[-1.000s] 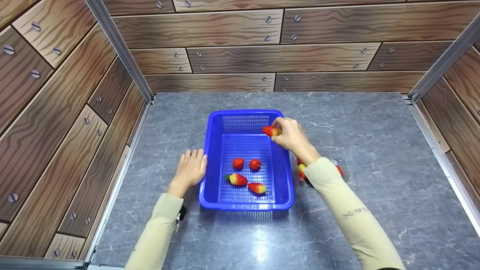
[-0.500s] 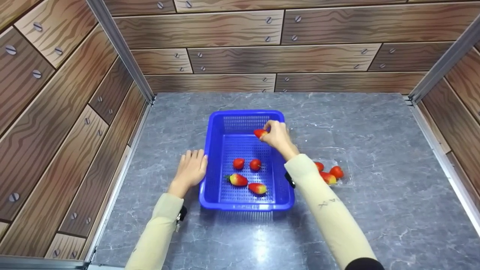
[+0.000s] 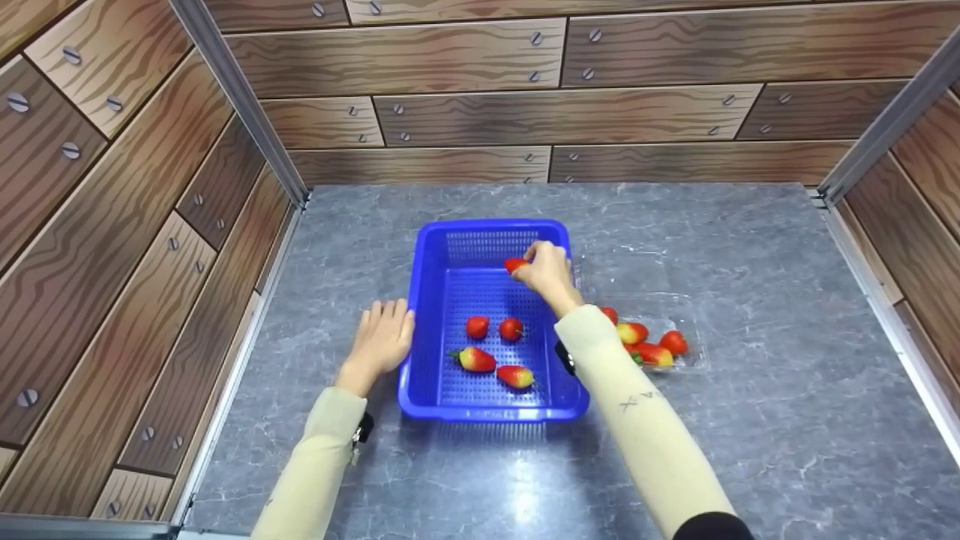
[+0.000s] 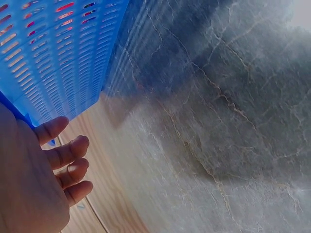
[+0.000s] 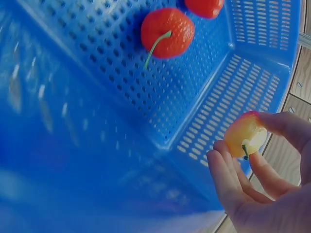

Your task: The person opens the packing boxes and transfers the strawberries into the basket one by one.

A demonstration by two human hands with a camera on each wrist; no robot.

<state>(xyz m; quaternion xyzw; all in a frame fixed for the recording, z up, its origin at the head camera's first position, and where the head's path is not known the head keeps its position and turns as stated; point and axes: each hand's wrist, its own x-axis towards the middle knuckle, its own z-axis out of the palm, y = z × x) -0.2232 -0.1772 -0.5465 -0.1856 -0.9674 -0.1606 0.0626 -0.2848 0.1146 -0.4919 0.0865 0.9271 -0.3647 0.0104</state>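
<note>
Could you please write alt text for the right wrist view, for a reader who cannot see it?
A right hand pinches a yellow-and-red fruit with a short green stem at a blue perforated basket. Inside the basket lie a red fruit with a green stem and another red fruit, cut off by the top edge.

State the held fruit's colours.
The held fruit is yellow around its stem, redder beyond; clearest in the right wrist view.

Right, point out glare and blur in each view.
Head: bright glare on the grey tabletop in front of the blue basket; left wrist: a washed-out patch at top right; right wrist: the near basket wall is blurred at lower left, with a pale glint on the pinched fruit.
</note>
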